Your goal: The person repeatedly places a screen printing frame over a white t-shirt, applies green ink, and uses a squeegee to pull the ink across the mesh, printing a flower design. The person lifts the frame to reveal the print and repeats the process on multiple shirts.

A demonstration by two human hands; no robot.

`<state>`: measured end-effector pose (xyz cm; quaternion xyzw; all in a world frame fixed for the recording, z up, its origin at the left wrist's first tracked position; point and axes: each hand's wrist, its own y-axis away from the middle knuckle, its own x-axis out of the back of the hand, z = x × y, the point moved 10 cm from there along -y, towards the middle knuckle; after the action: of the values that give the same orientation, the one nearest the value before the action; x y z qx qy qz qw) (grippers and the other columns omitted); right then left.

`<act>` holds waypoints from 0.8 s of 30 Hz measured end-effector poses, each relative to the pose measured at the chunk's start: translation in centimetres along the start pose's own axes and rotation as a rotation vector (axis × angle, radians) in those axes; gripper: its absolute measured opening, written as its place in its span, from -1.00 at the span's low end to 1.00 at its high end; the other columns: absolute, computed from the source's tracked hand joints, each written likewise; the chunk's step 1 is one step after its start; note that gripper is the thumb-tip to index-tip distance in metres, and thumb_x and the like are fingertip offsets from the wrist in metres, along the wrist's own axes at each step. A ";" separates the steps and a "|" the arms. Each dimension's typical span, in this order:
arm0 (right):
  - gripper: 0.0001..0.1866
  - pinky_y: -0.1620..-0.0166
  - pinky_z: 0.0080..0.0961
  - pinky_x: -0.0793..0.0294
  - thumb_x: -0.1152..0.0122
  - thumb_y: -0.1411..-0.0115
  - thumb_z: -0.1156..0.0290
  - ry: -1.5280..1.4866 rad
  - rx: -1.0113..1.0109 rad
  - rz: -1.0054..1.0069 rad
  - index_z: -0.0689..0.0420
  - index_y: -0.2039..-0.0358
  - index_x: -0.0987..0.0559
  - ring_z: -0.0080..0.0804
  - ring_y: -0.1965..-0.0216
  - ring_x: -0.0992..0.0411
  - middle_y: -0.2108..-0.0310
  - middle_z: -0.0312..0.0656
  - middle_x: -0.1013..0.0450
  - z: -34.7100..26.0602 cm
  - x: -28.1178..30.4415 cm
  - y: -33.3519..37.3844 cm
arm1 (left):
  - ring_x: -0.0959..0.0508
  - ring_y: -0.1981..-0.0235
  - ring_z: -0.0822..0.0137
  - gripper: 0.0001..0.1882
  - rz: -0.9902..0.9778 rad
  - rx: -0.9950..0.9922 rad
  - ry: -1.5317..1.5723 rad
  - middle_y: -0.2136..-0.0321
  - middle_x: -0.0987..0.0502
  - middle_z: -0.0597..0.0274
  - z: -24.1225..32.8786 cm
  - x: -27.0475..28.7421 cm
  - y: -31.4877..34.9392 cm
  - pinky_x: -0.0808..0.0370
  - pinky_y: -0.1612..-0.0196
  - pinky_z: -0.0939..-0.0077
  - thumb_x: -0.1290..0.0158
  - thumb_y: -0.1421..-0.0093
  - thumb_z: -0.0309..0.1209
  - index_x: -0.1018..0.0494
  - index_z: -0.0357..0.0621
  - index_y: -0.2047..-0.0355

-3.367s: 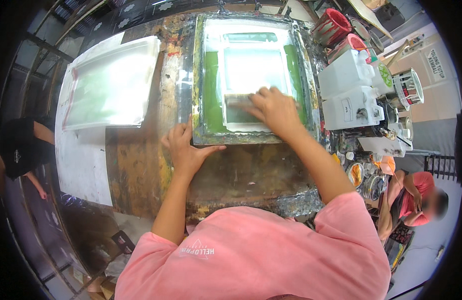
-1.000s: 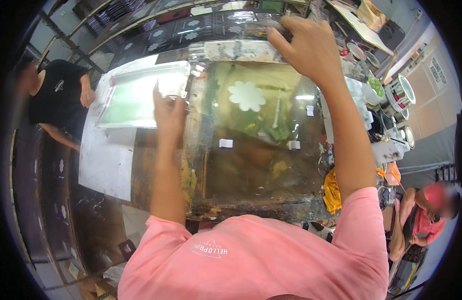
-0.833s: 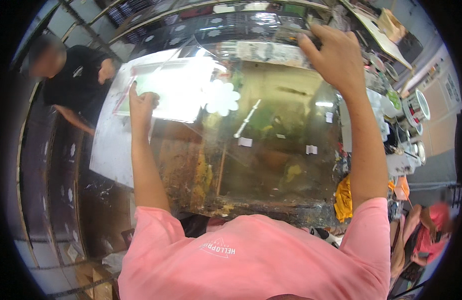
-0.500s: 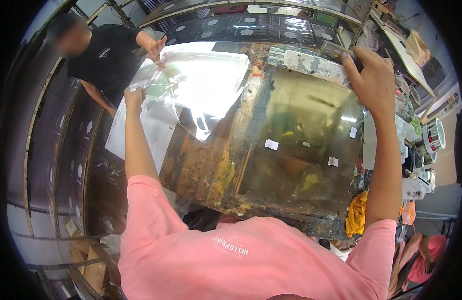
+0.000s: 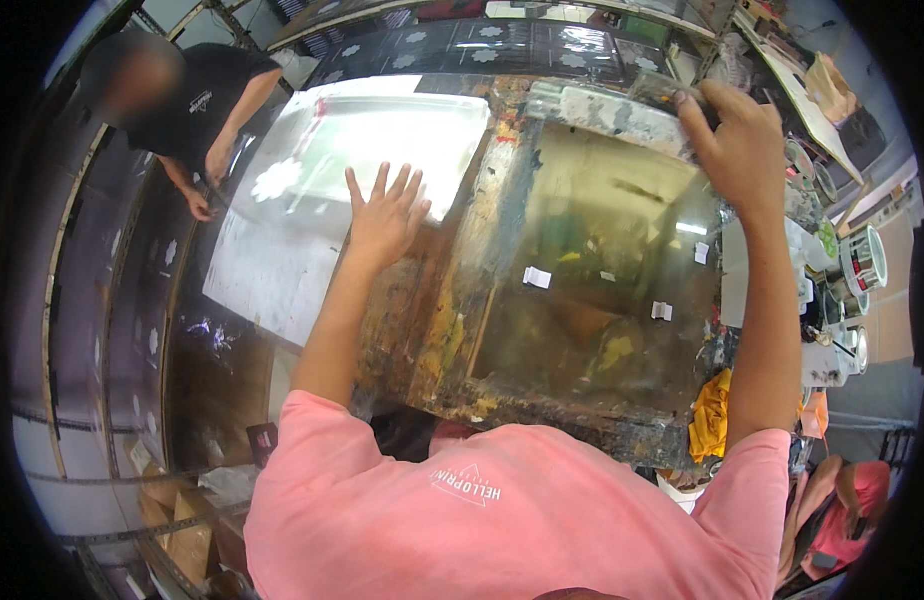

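Observation:
My left hand (image 5: 385, 222) is open, fingers spread and palm down, at the near edge of a bright, glossy clear sheet or pile of sheets (image 5: 437, 130). I cannot tell whether it presses on them. My right hand (image 5: 737, 145) is curled over a dark piece at the far right corner of a framed amber panel (image 5: 592, 230); what its fingers grip is partly hidden. Small white tabs (image 5: 537, 277) sit on the panel. Left of the clear sheets, a white flower shape (image 5: 276, 180) shows over white paper (image 5: 282, 270). A co-worker's hands (image 5: 207, 195) are beside it.
A paint-stained wooden table (image 5: 392, 330) bears the sheets and panel. Dark racks (image 5: 462, 50) with flower-marked sheets run along the back and left. A yellow cloth (image 5: 710, 415) hangs at the near right corner. Tubs (image 5: 864, 262) stand at right; another person (image 5: 847, 515) is at lower right.
My left hand has let go of the clear sheet's edge and moved right, fingers now spread. The co-worker's hands have drawn back to the left and lower. My right hand stays at the corner.

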<state>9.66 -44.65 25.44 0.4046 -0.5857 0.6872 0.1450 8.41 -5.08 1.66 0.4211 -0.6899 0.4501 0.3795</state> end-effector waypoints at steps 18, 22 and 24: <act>-0.51 0.14 -0.04 -0.40 -0.20 -0.26 -0.05 0.001 -0.015 0.042 0.20 0.42 -0.65 0.06 0.35 -0.56 0.47 0.03 -0.59 -0.2 0.7 -0.4 | -0.49 -0.29 -0.08 -0.41 -0.108 -0.178 0.691 -0.13 -0.61 -0.03 17.6 5.1 -3.6 0.11 -0.53 -0.30 0.21 -0.55 0.05 -0.56 -0.14 -0.19; -0.47 0.16 -0.01 -0.41 -0.18 -0.24 -0.04 0.020 0.007 0.092 0.22 0.56 -0.64 0.09 0.40 -0.57 0.51 0.07 -0.59 -0.1 1.1 -0.6 | -0.11 -0.54 -0.17 0.05 -0.199 -0.360 0.637 -0.48 -0.22 -0.13 29.6 1.0 -2.6 0.21 -0.54 -0.37 0.06 -0.27 0.47 -0.31 -0.18 -0.44; -0.46 0.15 -0.02 -0.42 -0.17 -0.24 -0.05 0.003 0.009 0.083 0.22 0.56 -0.64 0.10 0.40 -0.57 0.51 0.08 -0.59 0.1 1.2 -0.6 | 0.04 -0.59 -0.20 0.24 -0.160 -0.435 0.679 -0.56 -0.05 -0.14 33.2 1.6 -2.6 0.26 -0.54 -0.41 0.01 -0.13 0.60 -0.22 -0.16 -0.50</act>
<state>9.34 -44.90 26.70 0.3795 -0.5986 0.6960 0.1153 5.45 -37.33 -6.32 0.2109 -0.5698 0.3762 0.6996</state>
